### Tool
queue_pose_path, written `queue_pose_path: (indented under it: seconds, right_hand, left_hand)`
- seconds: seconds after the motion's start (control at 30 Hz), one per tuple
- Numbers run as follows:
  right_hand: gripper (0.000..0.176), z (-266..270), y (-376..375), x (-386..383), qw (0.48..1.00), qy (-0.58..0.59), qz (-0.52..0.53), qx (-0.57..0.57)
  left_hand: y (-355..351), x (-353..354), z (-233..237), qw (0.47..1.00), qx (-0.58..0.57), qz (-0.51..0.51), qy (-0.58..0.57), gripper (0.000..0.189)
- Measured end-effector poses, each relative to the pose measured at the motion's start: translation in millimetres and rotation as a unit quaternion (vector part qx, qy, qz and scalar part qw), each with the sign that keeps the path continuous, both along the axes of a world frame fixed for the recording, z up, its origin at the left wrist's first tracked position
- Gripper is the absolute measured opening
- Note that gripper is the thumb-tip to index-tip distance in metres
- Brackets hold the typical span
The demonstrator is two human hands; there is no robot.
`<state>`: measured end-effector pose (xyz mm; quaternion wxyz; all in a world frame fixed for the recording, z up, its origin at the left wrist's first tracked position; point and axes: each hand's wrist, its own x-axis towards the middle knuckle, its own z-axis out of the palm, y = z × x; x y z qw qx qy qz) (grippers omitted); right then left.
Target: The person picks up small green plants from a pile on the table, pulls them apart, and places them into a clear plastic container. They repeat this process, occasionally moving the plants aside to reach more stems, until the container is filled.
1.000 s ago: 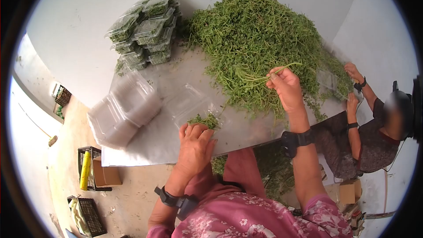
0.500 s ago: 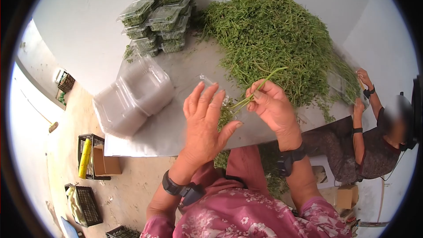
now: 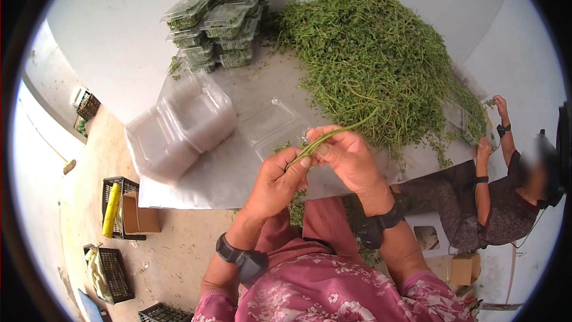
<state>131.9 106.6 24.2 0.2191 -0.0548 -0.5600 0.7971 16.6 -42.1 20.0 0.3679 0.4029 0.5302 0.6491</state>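
Note:
My left hand (image 3: 279, 180) and my right hand (image 3: 348, 160) meet over the table's front edge, both closed on a few thin green stems (image 3: 329, 137). The stems run slantwise, their long ends pointing up and right past my right fingers. Behind my hands lies an open clear plastic clamshell box (image 3: 271, 128), partly covered by them, with bits of greens near its front. Beyond my right hand rises a large heap of leafy green stems (image 3: 369, 59). Left of my left hand sits a nested stack of clear clamshell boxes (image 3: 179, 125).
Filled, closed clamshells (image 3: 217, 21) are piled at the table's back left. A co-worker (image 3: 506, 191) sits at the right, hands by the heap's edge. Black crates (image 3: 113, 274) and a cardboard box (image 3: 140, 213) stand on the floor at left. The metal table (image 3: 202, 194) ends before my lap.
My left hand has gone from spread fingers to gripping the stems beside my right hand. Both hands have come lower and closer together, uncovering more of the open clamshell.

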Motion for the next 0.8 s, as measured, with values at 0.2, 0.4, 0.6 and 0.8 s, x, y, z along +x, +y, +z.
queue_pose_path:
  seconds: [0.2, 0.4, 0.6, 0.8]
  right_hand:
    - [0.023, -2.8, -0.5, -0.3, 0.996, 0.021, -0.044, 0.078]
    - [0.023, -7.9, -0.1, -4.4, 0.997, 0.032, -0.074, 0.009]
    - [0.02, -6.3, 6.5, -3.9, 0.996, 0.029, -0.081, 0.035]
    - [0.021, -1.7, 2.3, -3.1, 0.988, 0.006, -0.093, 0.12]
  left_hand:
    - [0.0, -1.3, -1.5, 0.994, -0.034, -0.064, -0.076, 0.027]
    - [0.2, -1.5, -6.9, 0.976, -0.043, -0.126, -0.171, 0.031]
    - [2.3, -1.8, -8.6, 0.969, -0.028, -0.11, -0.219, 0.04]
    - [3.3, -2.6, -1.6, 0.942, -0.008, -0.136, -0.306, 0.039]
